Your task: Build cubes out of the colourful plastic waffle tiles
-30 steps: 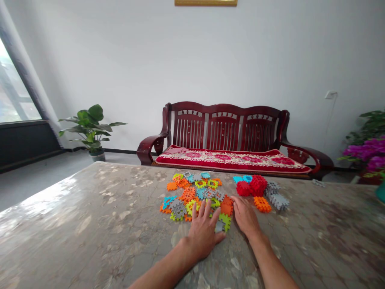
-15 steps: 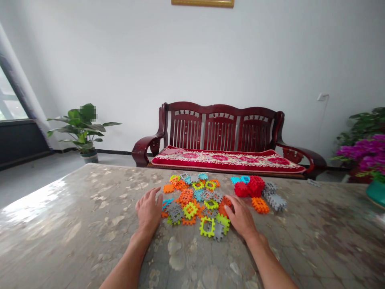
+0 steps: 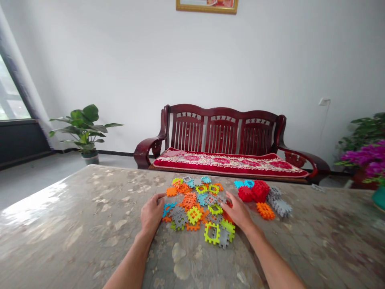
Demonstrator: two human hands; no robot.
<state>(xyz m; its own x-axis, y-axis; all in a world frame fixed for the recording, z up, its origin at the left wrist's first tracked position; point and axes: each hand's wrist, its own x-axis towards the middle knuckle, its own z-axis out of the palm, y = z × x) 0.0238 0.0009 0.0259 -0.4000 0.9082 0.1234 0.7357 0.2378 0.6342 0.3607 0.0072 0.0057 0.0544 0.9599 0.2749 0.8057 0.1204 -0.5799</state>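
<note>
A loose heap of interlocking plastic tiles with toothed edges, in orange, lime green, grey and blue, lies between my hands. My left hand (image 3: 152, 212) rests at the heap's left side, its fingers loosely bent and thumb apart, beside a blue tile (image 3: 169, 208). Over the right edge of the heap, my right hand (image 3: 238, 211) has its fingers stretched out and its thumb near a grey lattice tile (image 3: 211, 199). At the heap's near edge are a lime green square frame (image 3: 207, 239) and a grey tile (image 3: 224, 237). Neither hand visibly holds a tile.
Farther right on the table (image 3: 90, 241) sit red tile clusters (image 3: 260, 190), an orange block (image 3: 265, 211) and grey pieces (image 3: 282, 208). Behind stands a wooden bench (image 3: 222, 128). Potted plants flank it, with purple flowers (image 3: 365, 157) at the right edge.
My left hand's fingers have drawn in closer to the heap's left edge. My right hand has shifted slightly left over the tiles. The view has tilted up a little.
</note>
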